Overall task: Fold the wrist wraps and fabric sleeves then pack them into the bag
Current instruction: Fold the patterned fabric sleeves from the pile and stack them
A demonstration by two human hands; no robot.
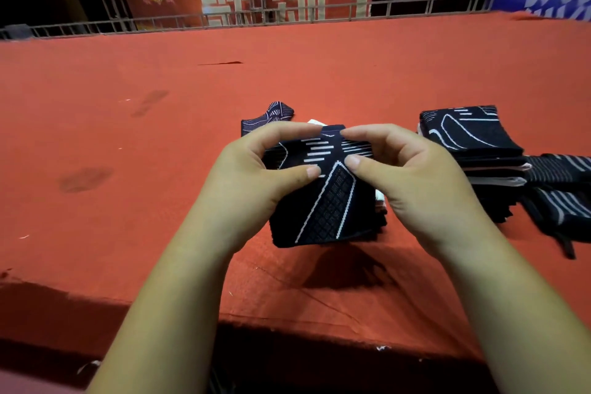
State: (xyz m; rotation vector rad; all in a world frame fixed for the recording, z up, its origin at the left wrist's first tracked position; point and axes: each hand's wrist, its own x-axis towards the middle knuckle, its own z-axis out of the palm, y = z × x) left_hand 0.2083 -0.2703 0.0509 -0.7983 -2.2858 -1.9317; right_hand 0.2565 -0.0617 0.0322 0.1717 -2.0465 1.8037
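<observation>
Both hands' grip, left hand (256, 169) and right hand (412, 176), pinched on the folded sleeve (329, 201) between.

Black fabric sleeve (326, 201) with white stripes; red cloth (160, 137) beneath.

Both forearms bare; no sleeves, rings, watch.

A folded fabric sleeve (323, 189) sits at the centre of the surface (128, 137), held between the left hand (256, 176) and right hand (412, 176). Another sleeve (271, 115) lies just behind it. A stack of folded sleeves (473, 150) stands to the right, with loose wraps (563, 198) beside it.
</observation>
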